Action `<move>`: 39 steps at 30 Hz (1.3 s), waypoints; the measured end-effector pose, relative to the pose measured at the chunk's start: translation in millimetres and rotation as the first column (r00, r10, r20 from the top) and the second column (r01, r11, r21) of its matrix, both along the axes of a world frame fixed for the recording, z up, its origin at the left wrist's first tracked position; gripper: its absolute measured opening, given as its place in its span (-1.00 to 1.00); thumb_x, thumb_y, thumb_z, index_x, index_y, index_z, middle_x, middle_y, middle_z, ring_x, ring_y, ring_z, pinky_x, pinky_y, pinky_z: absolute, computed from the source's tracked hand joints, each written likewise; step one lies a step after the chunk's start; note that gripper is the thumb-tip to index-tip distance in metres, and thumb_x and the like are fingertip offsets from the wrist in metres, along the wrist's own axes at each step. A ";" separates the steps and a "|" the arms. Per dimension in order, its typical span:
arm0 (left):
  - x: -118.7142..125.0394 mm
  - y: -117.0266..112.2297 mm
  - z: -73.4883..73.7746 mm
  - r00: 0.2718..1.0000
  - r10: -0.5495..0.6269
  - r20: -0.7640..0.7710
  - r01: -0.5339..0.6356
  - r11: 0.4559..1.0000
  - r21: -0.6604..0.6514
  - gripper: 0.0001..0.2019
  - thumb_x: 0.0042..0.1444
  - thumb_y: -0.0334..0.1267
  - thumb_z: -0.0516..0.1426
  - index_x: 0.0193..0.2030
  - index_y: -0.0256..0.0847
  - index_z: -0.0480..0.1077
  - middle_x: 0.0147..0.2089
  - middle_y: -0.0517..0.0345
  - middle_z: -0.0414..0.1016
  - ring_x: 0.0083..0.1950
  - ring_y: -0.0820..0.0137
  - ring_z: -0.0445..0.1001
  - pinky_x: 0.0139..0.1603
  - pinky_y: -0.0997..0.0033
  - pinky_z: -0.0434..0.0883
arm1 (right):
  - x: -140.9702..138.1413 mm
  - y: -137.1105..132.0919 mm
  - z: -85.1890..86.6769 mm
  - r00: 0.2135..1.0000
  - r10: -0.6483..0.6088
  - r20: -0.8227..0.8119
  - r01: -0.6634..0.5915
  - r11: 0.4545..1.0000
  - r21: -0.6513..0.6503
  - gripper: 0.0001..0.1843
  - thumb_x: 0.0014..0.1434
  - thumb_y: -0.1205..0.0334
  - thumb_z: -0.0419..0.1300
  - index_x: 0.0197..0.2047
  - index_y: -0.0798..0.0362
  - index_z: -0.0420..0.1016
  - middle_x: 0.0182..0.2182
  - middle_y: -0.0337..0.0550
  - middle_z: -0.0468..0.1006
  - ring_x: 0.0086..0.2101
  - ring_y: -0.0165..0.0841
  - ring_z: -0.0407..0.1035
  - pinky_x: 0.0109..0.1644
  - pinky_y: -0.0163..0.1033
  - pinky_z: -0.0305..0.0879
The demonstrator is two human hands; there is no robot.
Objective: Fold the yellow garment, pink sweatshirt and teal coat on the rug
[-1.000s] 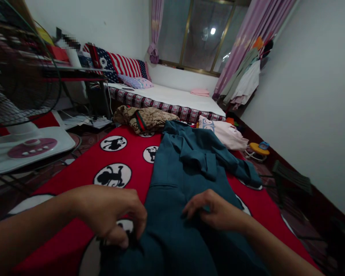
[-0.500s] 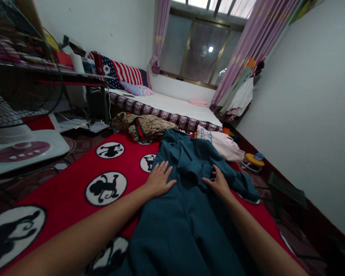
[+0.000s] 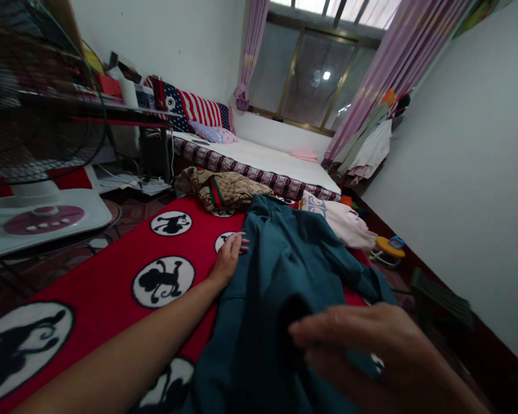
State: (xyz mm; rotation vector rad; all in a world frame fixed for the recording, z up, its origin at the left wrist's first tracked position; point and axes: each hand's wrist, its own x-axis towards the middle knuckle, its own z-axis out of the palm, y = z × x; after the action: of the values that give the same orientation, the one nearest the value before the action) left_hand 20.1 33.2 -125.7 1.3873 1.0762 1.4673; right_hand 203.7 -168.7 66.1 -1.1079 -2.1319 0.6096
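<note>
A dark teal coat [image 3: 252, 322] with long sleeves lies spread lengthwise over a red blanket [image 3: 107, 270]. At the coat's left edge, my left hand [image 3: 229, 257] rests with its fingers stretched out and close together. My right hand [image 3: 366, 345] is raised above the lower right part of the coat, close to the camera and blurred. Its fingers point left and look extended, with no cloth visible between them. Beside those fingertips the fabric bulges up around a dark hollow. The right thumb cannot be made out.
A brown patterned cloth [image 3: 228, 190] and a pale pink garment [image 3: 345, 221] lie beyond the coat. To the left stands a fan [image 3: 43, 213] near a cluttered desk [image 3: 125, 109]. A bed [image 3: 259, 152] is under the window; a yellow stool [image 3: 391, 247] stands right.
My right hand has lifted off the coat and come back toward the camera. My left hand has slid left to the coat's edge. The coat's middle looks smoother, with a raised fold.
</note>
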 end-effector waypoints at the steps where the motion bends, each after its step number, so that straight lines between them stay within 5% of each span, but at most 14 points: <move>1: -0.2 1.1 0.3 1.000 0.002 0.009 -0.002 1.000 -0.007 -0.43 0.23 0.18 -0.10 0.04 -0.30 0.34 -0.10 -0.08 0.52 -0.21 0.32 0.55 -0.15 0.31 0.49 | -5.1 -5.1 -0.3 0.999 0.036 0.010 -0.036 0.999 -0.003 -0.73 0.14 0.18 0.28 -0.08 -0.30 0.56 -0.41 -0.22 0.62 -0.51 -0.33 0.46 -0.51 -0.27 0.43; 6: 0.0 2.7 2.9 0.998 0.009 -0.057 -0.009 1.000 -0.011 -0.45 0.21 0.16 -0.07 0.01 -0.31 0.36 -0.15 -0.06 0.52 -0.26 0.34 0.54 -0.20 0.34 0.49 | -15.4 36.4 -39.4 0.999 -0.038 -0.018 0.037 0.999 -0.017 -0.82 0.21 0.17 0.20 -0.13 -0.12 0.58 -0.41 -0.20 0.61 -0.45 -0.35 0.47 -0.41 -0.30 0.41; 10: 0.4 1.2 1.8 0.987 -0.010 -0.161 0.012 1.000 0.011 -0.55 0.23 0.05 -0.03 0.00 -0.29 0.39 -0.19 -0.01 0.55 -0.21 0.32 0.55 -0.15 0.32 0.48 | -25.7 73.3 -90.6 0.964 -0.022 0.267 0.047 0.995 -0.086 -0.79 0.11 0.24 0.27 -0.13 -0.04 0.55 -0.25 -0.17 0.58 -0.29 -0.32 0.47 -0.24 -0.29 0.36; 14: 0.3 2.8 2.4 0.954 0.025 -0.300 0.005 0.995 0.098 -0.70 0.20 -0.15 0.04 -0.04 -0.25 0.44 -0.18 0.04 0.57 -0.15 0.31 0.54 -0.08 0.32 0.46 | -44.6 69.6 -118.4 0.837 0.043 0.546 0.044 0.989 -0.144 -0.74 0.08 0.27 0.26 -0.11 0.00 0.50 -0.15 -0.10 0.51 -0.22 -0.26 0.45 -0.21 -0.24 0.34; 18: 7.0 21.1 20.0 0.902 0.104 -0.419 0.008 0.967 0.256 -0.78 0.14 -0.37 0.08 -0.10 -0.21 0.47 -0.16 0.09 0.56 -0.12 0.34 0.52 -0.04 0.35 0.45 | -61.5 60.3 -129.9 0.742 0.026 0.670 0.053 0.994 -0.097 -0.71 0.06 0.45 0.15 -0.11 0.09 0.44 -0.11 -0.01 0.47 -0.17 -0.19 0.43 -0.21 -0.19 0.37; 22: 30.7 58.6 52.1 0.766 0.158 -0.623 0.099 0.929 0.357 -0.75 0.14 -0.46 0.07 -0.10 -0.21 0.50 -0.07 0.08 0.55 0.01 0.37 0.48 0.11 0.40 0.37 | -66.1 60.6 -140.2 0.735 0.040 0.676 -0.022 0.999 -0.035 -0.68 0.02 0.44 0.13 -0.10 0.09 0.40 -0.08 0.05 0.44 -0.16 -0.12 0.42 -0.21 -0.09 0.42; 26: 61.6 98.9 71.8 0.520 0.096 -0.849 0.057 0.988 0.147 -0.71 0.17 -0.29 0.13 0.03 -0.21 0.47 0.06 -0.03 0.51 0.13 0.26 0.44 0.19 0.34 0.32 | -66.1 63.4 -145.6 0.735 0.044 0.677 -0.038 0.999 -0.023 -0.70 0.05 0.37 0.14 -0.09 0.10 0.39 -0.10 0.05 0.45 -0.18 -0.10 0.43 -0.25 -0.07 0.46; 28: 73.1 115.5 73.3 0.480 0.056 -0.876 -0.018 0.998 0.054 -0.71 0.11 -0.17 0.20 -0.08 -0.28 0.52 0.01 -0.20 0.53 0.10 0.09 0.46 0.13 0.18 0.36 | -67.2 65.3 -148.5 0.742 0.046 0.669 -0.040 0.999 -0.023 -0.71 0.06 0.38 0.12 -0.09 0.09 0.40 -0.11 0.03 0.45 -0.20 -0.11 0.43 -0.28 -0.08 0.46; 31: 82.0 135.2 70.1 0.494 0.017 -0.869 -0.108 0.993 -0.041 -0.69 -0.11 -0.14 0.34 -0.28 -0.33 0.55 -0.06 -0.33 0.54 0.07 -0.10 0.47 0.04 0.05 0.39 | -67.1 68.1 -151.7 0.760 0.043 0.648 -0.039 0.999 -0.021 -0.70 0.03 0.38 0.13 -0.11 0.08 0.42 -0.11 0.02 0.46 -0.21 -0.11 0.43 -0.31 -0.11 0.43; 34: 81.6 149.8 66.0 0.572 -0.008 -0.820 -0.146 0.983 -0.111 -0.80 -0.25 -0.28 0.37 -0.42 -0.26 0.53 -0.14 -0.21 0.59 0.04 -0.06 0.49 0.00 0.11 0.40 | -58.9 71.1 -146.2 0.798 0.058 0.600 -0.040 0.998 -0.042 -0.72 0.01 0.37 0.17 -0.15 0.08 0.43 -0.16 -0.02 0.48 -0.28 -0.18 0.44 -0.34 -0.19 0.36; 37: 73.3 158.2 63.4 0.711 -0.027 -0.702 -0.109 0.983 -0.148 -0.88 -0.18 -0.26 0.32 -0.52 -0.22 0.49 -0.31 -0.03 0.59 -0.08 0.11 0.53 -0.12 0.30 0.41 | -40.6 78.5 -130.7 0.886 0.073 0.458 -0.047 0.997 -0.068 -0.75 0.13 0.38 0.09 -0.12 0.01 0.46 -0.22 -0.16 0.50 -0.33 -0.35 0.44 -0.32 -0.31 0.29; 39: 64.8 159.7 62.8 0.813 -0.039 -0.581 -0.065 0.985 -0.157 -0.84 -0.07 -0.18 0.25 -0.49 -0.22 0.47 -0.41 0.05 0.55 -0.21 0.23 0.53 -0.25 0.40 0.41 | -25.6 87.4 -120.2 0.921 -0.025 0.389 0.036 0.999 -0.021 -0.62 0.19 0.46 0.01 -0.03 -0.07 0.47 -0.14 -0.20 0.49 -0.26 -0.41 0.44 -0.24 -0.35 0.27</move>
State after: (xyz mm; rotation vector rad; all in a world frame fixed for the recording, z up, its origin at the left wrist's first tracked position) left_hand 84.9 193.0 -62.9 1.7579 1.5524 0.9301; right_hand 178.1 -81.3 -54.1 -1.3677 -2.4396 0.4307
